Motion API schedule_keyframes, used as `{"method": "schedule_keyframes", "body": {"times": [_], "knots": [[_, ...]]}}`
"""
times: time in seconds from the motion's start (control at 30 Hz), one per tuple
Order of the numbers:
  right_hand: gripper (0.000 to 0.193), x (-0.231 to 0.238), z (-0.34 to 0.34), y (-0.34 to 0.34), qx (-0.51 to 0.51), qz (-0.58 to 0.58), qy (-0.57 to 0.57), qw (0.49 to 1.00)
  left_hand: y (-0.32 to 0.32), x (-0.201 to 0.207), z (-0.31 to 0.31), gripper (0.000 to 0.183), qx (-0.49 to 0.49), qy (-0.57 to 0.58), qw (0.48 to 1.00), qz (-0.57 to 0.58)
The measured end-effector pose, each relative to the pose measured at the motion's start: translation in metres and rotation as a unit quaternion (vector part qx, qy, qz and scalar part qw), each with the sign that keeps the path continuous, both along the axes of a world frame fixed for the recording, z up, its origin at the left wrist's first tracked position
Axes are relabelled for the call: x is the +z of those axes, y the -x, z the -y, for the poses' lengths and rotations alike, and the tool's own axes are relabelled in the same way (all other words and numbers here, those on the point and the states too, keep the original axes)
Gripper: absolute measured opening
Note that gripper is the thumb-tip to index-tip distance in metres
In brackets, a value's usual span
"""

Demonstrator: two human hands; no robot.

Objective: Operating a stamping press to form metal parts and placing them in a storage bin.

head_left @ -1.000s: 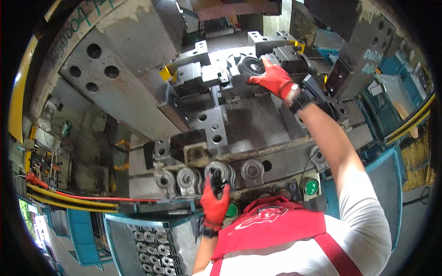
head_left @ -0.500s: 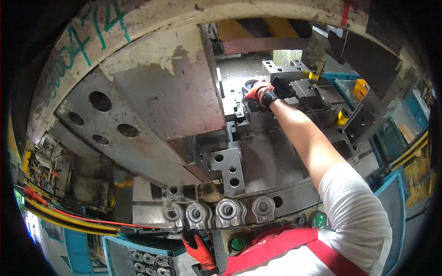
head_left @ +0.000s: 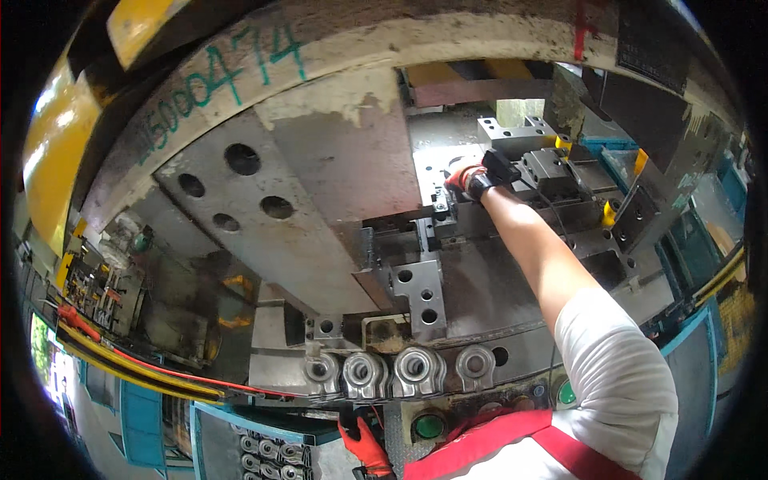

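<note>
My right hand (head_left: 466,178), in an orange-red glove, reaches far into the press and rests at the lower die, beside a bright plate (head_left: 432,166). Its fingers curl down; what they hold is hidden under the glove. A black block-shaped device (head_left: 502,166) sits at that wrist. Low in front, my left hand (head_left: 365,446), in an orange-red and black glove, is held below the row of stamped metal parts, thumb and fingers apart, nothing seen in it. Those ringed parts stand in stacks on the press's front ledge: one stack (head_left: 418,370) beside another (head_left: 365,374), and a single part (head_left: 476,366) to their right.
A heavy upper die block (head_left: 320,184) hangs over the left side. Yellow posts (head_left: 610,213) and steel blocks (head_left: 552,172) stand at the right. Several similar parts lie in a blue-edged bin (head_left: 264,424) at lower left. A green button (head_left: 430,426) is near my body.
The whole view has shifted, so the press appears farther right and slightly lower. My right hand stays at the die and now covers more of the round part there. My left hand remains below the stacks.
</note>
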State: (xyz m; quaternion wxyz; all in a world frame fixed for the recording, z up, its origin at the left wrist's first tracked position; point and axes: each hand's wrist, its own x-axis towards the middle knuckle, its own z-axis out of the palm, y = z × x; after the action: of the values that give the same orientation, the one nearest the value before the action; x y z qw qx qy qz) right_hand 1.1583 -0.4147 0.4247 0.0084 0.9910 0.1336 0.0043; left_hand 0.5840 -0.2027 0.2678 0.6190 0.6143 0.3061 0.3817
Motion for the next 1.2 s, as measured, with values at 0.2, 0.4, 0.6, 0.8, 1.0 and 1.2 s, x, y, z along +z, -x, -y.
{"method": "schedule_keyframes", "body": {"times": [0.2, 0.4, 0.6, 0.8, 1.0, 1.2], "knots": [[0.081, 0.023, 0.024, 0.062, -0.224, 0.007, -0.185, 0.957, 0.028, -0.02, 0.005, 0.037, 0.004, 0.071, 0.997, -0.013], [0.078, 0.053, 0.018, 0.232, -0.006, 0.067, -0.187, 0.98, 0.045, -0.042, 0.014, 0.039, -0.003, 0.098, 0.987, -0.125], [0.05, -0.008, 0.116, 0.414, 0.076, 0.097, -0.414, 0.902, 0.054, -0.098, 0.015, 0.059, -0.222, 0.233, 0.921, -0.218], [0.052, -0.164, 0.257, 0.526, -0.359, 0.172, -0.441, 0.804, 0.047, -0.142, 0.033, 0.092, -0.312, 0.003, 0.909, -0.277], [0.088, -0.276, 0.281, 0.568, -0.436, -0.07, -0.431, 0.787, 0.041, -0.123, 0.038, 0.096, -0.269, -0.061, 0.891, -0.36], [0.097, -0.259, 0.275, 0.563, -0.421, -0.074, -0.47, 0.772, 0.048, -0.129, 0.043, 0.088, -0.221, -0.131, 0.882, -0.395]]}}
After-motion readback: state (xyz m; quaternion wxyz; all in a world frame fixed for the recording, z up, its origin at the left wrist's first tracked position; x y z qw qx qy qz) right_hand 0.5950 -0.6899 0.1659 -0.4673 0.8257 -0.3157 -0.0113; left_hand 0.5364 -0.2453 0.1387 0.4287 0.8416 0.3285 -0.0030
